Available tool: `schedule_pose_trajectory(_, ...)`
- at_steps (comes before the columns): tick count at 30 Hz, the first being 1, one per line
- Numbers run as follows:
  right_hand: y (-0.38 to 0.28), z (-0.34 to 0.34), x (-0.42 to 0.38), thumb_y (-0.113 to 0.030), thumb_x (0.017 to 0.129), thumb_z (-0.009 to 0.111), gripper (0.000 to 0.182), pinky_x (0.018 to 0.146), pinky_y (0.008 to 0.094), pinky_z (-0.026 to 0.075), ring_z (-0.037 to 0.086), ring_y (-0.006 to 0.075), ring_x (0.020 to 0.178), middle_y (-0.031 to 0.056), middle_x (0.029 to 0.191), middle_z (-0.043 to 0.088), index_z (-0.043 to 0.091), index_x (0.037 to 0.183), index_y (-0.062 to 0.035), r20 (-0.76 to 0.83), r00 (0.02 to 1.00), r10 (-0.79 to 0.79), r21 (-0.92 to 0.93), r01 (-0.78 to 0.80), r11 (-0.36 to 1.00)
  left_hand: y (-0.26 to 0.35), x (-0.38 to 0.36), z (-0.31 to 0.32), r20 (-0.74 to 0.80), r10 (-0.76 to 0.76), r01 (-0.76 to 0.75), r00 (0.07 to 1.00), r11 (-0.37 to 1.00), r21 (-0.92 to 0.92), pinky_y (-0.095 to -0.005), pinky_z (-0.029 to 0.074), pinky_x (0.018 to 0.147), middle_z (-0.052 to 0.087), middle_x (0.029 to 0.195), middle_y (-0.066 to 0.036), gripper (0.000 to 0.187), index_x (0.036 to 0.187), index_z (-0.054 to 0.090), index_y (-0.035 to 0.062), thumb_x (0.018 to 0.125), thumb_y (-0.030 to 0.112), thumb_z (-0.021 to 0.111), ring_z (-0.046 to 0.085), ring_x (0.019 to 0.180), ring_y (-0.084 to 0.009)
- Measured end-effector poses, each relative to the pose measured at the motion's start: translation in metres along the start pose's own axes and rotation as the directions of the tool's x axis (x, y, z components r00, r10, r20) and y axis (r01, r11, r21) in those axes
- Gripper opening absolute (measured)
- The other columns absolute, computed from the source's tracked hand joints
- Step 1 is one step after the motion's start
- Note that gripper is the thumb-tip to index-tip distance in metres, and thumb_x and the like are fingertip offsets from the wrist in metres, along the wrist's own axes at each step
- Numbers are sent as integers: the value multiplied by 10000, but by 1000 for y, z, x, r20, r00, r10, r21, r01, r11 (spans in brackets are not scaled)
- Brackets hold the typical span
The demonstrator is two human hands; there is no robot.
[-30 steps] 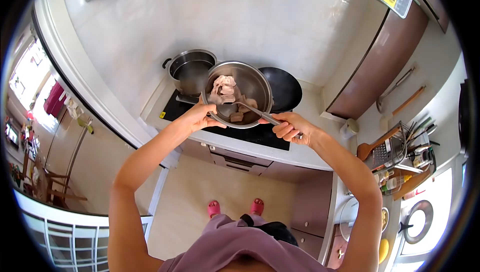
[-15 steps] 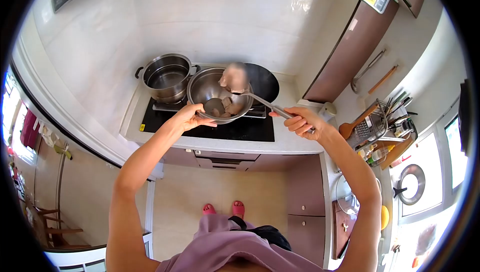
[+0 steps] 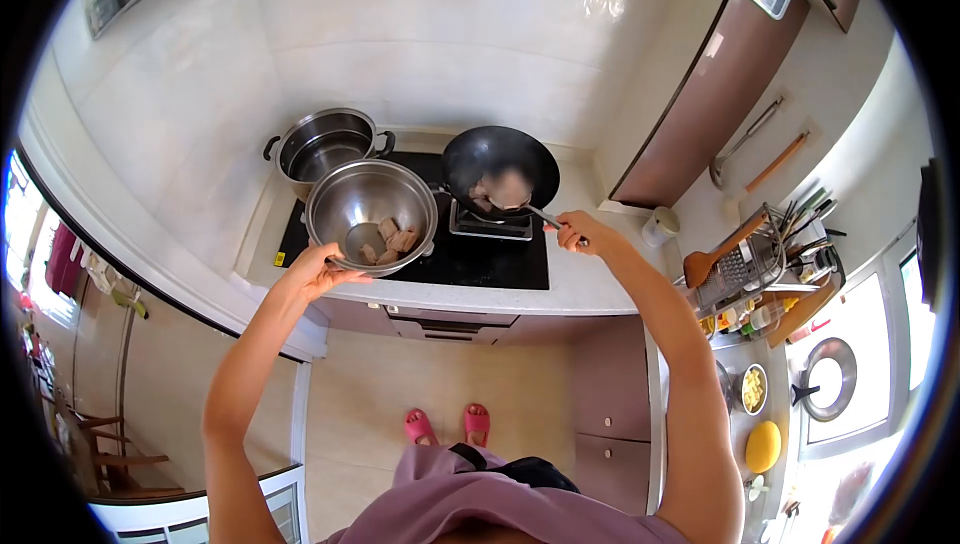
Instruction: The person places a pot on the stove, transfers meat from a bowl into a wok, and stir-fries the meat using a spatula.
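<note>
Leftmost, a window strip and a wooden chair (image 3: 95,439) show at the frame's edge, beyond a pale counter edge. Next comes the white counter (image 3: 590,284) with a black cooktop (image 3: 500,259) set into it, backed by a light tiled wall. On the cooktop's far left stands a lidless steel pot (image 3: 322,147). Just in front of it the left hand (image 3: 318,272) grips the near rim of a steel bowl (image 3: 368,212), fingers curled under it, holding it above the cooktop's left part; a few meat pieces (image 3: 392,242) lie in its bottom. To the right sits a black wok (image 3: 500,170) on its burner. The right hand (image 3: 580,231) is closed around the handle of a ladle (image 3: 508,191), whose head, carrying pale meat, is inside the wok. Farther right stand a brown cabinet (image 3: 715,109), a small white cup (image 3: 659,226) and a rack of utensils (image 3: 770,259).
</note>
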State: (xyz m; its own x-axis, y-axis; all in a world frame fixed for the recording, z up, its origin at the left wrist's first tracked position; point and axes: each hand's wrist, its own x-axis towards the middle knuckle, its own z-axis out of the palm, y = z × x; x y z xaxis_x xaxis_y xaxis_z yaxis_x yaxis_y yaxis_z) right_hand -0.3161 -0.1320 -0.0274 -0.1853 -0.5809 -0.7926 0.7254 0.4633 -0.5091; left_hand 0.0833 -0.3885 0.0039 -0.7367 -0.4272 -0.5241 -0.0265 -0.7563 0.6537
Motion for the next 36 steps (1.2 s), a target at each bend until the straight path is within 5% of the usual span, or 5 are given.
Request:
schedule_pose_trajectory(4, 0, -12, 47, -200, 901, 355, 245, 311, 291, 373, 417, 131, 381, 33, 529, 409, 489, 963, -4, 20, 988, -153, -334, 151, 931, 1, -18, -2, -24, 51, -51, 998, 999, 16, -407, 576, 700, 459, 1022, -345, 274, 938, 386, -196, 732, -31, 458, 520, 870, -550)
schedule_pose_trajectory(6, 7, 8, 35, -181, 882, 389, 215, 440, 436, 464, 570, 321, 495, 178, 594, 543, 479, 907, 13, 139, 731, -668, -981, 7, -195, 3, -19, -4, -14, 53, -53, 998, 998, 15, -400, 579, 693, 462, 1020, -343, 281, 946, 387, -197, 731, -31, 460, 522, 860, -552)
schedule_pose_trajectory(16, 50, 62, -144, -174, 866, 444, 207, 585, 473, 458, 573, 406, 655, 235, 691, 577, 490, 989, -14, 296, 304, -905, -955, 78, -286, -1, -19, 22, 35, 82, -85, 996, 994, 66, -562, 510, 755, 385, 1098, -261, 411, 1105, 270, -104, 733, -56, 440, 520, 923, -510)
schedule_pose_trajectory(28, 33, 139, -138, -196, 898, 421, 238, 438, 378, 374, 498, 322, 467, 162, 577, 518, 507, 796, 0, 609, 598, -522, -749, 215, -627, 0, -34, 71, 113, 135, -171, 984, 889, 425, -386, 578, 660, 429, 1109, -177, 743, 1334, 128, 167, 703, -25, 471, 630, 797, -298)
schedule_pose_trajectory(36, 27, 150, -163, -267, 933, 372, 328, 306, 160, 142, 221, 7, 396, -69, 523, 256, 508, 1149, -61, 40, 990, 133, -825, -42, 564, -17, -27, 63, 132, 218, -250, 967, 909, 334, -401, 573, 679, 493, 1036, -151, 686, 1319, 165, 137, 724, -27, 465, 626, 824, -278)
